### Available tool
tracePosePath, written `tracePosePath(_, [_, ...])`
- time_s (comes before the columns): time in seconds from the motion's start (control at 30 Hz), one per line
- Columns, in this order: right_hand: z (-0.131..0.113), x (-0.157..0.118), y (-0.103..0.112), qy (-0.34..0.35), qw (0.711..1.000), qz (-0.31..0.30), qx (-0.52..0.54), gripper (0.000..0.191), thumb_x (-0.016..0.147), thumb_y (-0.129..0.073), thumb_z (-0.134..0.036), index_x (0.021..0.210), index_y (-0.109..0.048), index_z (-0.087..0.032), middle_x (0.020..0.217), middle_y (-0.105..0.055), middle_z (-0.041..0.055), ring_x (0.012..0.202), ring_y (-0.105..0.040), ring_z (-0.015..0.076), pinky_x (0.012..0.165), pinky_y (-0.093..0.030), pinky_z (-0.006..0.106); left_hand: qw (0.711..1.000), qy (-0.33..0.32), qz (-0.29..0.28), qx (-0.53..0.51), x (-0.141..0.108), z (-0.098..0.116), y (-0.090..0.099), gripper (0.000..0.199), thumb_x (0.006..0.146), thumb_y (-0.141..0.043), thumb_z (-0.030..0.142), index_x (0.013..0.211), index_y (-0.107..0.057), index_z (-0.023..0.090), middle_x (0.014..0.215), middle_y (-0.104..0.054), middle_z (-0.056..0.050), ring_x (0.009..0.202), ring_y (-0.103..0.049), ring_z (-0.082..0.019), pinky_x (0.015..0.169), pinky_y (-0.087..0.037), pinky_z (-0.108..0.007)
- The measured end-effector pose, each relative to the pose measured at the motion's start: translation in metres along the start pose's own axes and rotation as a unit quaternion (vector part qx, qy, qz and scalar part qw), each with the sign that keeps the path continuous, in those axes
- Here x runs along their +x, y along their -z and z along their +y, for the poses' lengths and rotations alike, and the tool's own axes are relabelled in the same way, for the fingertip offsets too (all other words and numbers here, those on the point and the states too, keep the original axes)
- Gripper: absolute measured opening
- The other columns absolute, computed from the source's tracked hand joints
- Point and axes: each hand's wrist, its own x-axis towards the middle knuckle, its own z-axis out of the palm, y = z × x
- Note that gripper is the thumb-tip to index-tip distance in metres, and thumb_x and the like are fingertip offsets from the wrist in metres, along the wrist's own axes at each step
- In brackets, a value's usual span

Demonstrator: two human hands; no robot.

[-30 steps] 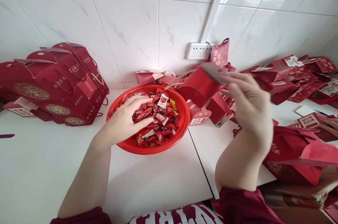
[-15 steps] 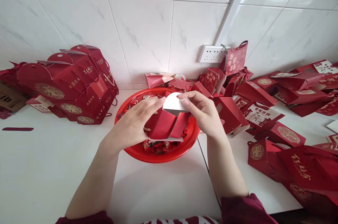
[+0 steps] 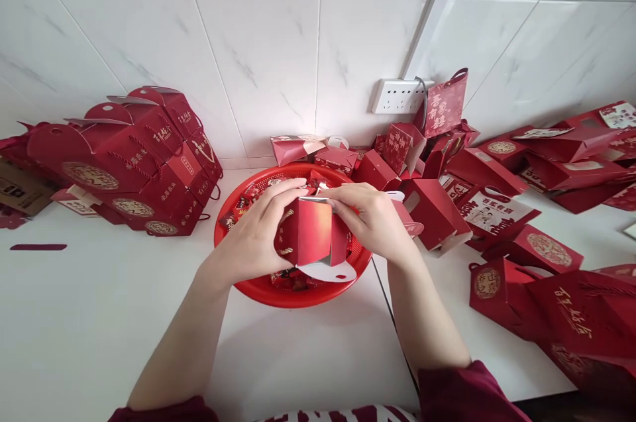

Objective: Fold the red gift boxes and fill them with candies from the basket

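Note:
A red paper box (image 3: 315,231) is held between both hands above a red plastic basket (image 3: 298,299). My left hand (image 3: 256,226) wraps round the box's left side, its fingertips at the top edge. With thumb and fingers my right hand (image 3: 370,216) pinches the edge of the top flap, seen almost edge-on. A rounded flap (image 3: 330,271) with a white inner face and a small slot hangs out at the box's near end. Small red wrapped packets (image 3: 248,195) lie in the basket under the box.
Assembled red boxes (image 3: 144,163) are stacked at the left, beside a thin dark red strip (image 3: 38,247). Many more red boxes (image 3: 501,296) crowd the right side. Behind the basket are small boxes (image 3: 298,149) and a wall socket (image 3: 400,97).
The top flap has tipped from showing its white face to nearly edge-on. The near rounded flap now shows more fully. Both hands stay on the box, and the view has shifted slightly.

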Motion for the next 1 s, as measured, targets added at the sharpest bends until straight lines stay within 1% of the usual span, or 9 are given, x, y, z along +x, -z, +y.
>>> tracePosePath(0.13, [-0.002,-0.002,0.0,-0.01,0.998,0.004,0.067,0.023,0.101,-0.057,-0.026,0.119,-0.071,-0.025,0.123,-0.075,0.0035,0.115,-0.069,0.0215,0.099,-0.055,0.036,0.999,-0.012,0.034,0.025,-0.001,-0.001,0.0,0.092,0.073,-0.085,0.034,0.149,-0.034,0.03,0.147,-0.054,-0.009,0.136,-0.054,-0.032,0.114,-0.048,-0.047])
tracePosePath(0.23, [-0.005,-0.003,-0.002,0.016,0.995,-0.015,0.099,0.038,0.096,-0.063,-0.024,0.134,-0.059,-0.025,0.142,-0.064,0.0065,0.134,-0.058,0.0238,0.112,-0.048,0.041,0.996,-0.012,0.069,0.047,-0.001,-0.002,0.002,0.09,0.073,-0.084,0.033,0.148,-0.035,0.03,0.144,-0.056,-0.01,0.133,-0.056,-0.032,0.111,-0.049,-0.047])
tracePosePath(0.33, [-0.006,-0.003,-0.003,0.03,0.994,0.011,0.105,0.045,0.096,-0.063,-0.024,0.139,-0.052,-0.027,0.148,-0.057,0.008,0.142,-0.05,0.0243,0.118,-0.042,0.045,0.995,0.006,0.091,0.048,-0.002,-0.007,0.004,0.101,0.069,-0.087,0.028,0.153,-0.031,0.031,0.147,-0.052,-0.011,0.134,-0.055,-0.033,0.108,-0.051,-0.046])
tracePosePath(0.43, [-0.003,-0.003,-0.004,0.034,0.991,0.101,0.085,0.03,0.098,-0.058,-0.021,0.127,-0.057,-0.028,0.143,-0.059,0.0083,0.138,-0.052,0.0237,0.115,-0.044,0.046,0.992,0.009,0.119,0.043,-0.004,-0.013,0.006,0.114,0.066,-0.088,0.019,0.158,-0.023,0.035,0.149,-0.048,-0.011,0.135,-0.053,-0.034,0.106,-0.053,-0.045])
tracePosePath(0.53, [0.005,-0.004,-0.003,0.012,0.977,0.204,-0.065,0.01,0.095,-0.061,-0.019,0.101,-0.064,-0.027,0.122,-0.063,0.0085,0.121,-0.058,0.0267,0.101,-0.05,0.046,0.989,0.0,0.141,0.034,-0.006,-0.017,0.011,0.116,0.067,-0.086,0.016,0.16,-0.02,0.038,0.148,-0.046,-0.011,0.137,-0.05,-0.035,0.108,-0.053,-0.047])
tracePosePath(0.6, [0.007,-0.005,-0.003,-0.011,0.962,0.224,-0.155,0.004,0.093,-0.064,-0.022,0.091,-0.064,-0.025,0.107,-0.062,0.0083,0.105,-0.059,0.0266,0.088,-0.05,0.043,0.988,-0.016,0.145,0.044,-0.006,-0.016,0.014,0.112,0.069,-0.084,0.014,0.159,-0.021,0.039,0.146,-0.047,-0.01,0.138,-0.048,-0.036,0.112,-0.05,-0.05])
tracePosePath(0.73, [-0.002,-0.007,-0.001,-0.055,0.99,0.108,-0.076,0.022,0.101,-0.056,-0.035,0.082,-0.056,-0.022,0.082,-0.062,0.002,0.073,-0.056,0.0166,0.068,-0.044,0.031,0.987,-0.048,0.143,0.063,-0.005,-0.012,0.014,0.108,0.072,-0.08,0.011,0.159,-0.023,0.038,0.142,-0.047,-0.011,0.136,-0.049,-0.035,0.114,-0.048,-0.051])
tracePosePath(0.83, [-0.012,-0.008,-0.001,-0.101,0.994,0.02,-0.041,0.038,0.099,-0.057,-0.042,0.07,-0.043,-0.022,0.063,-0.053,-0.0033,0.058,-0.045,0.0119,0.058,-0.035,0.027,0.986,-0.089,0.141,0.028,-0.004,-0.013,0.008,0.112,0.072,-0.081,0.009,0.16,-0.02,0.04,0.143,-0.046,-0.011,0.137,-0.05,-0.034,0.113,-0.049,-0.05])
tracePosePath(1.0, [-0.009,-0.005,-0.006,-0.136,0.99,-0.005,-0.041,0.046,0.1,-0.045,-0.036,0.061,-0.027,-0.022,0.05,-0.033,-0.0047,0.05,-0.026,0.0108,0.051,-0.023,0.028,0.992,-0.06,0.1,-0.047,-0.005,-0.015,0.006,0.115,0.074,-0.084,0.019,0.162,-0.015,0.043,0.156,-0.04,-0.011,0.145,-0.044,-0.036,0.117,-0.046,-0.053])
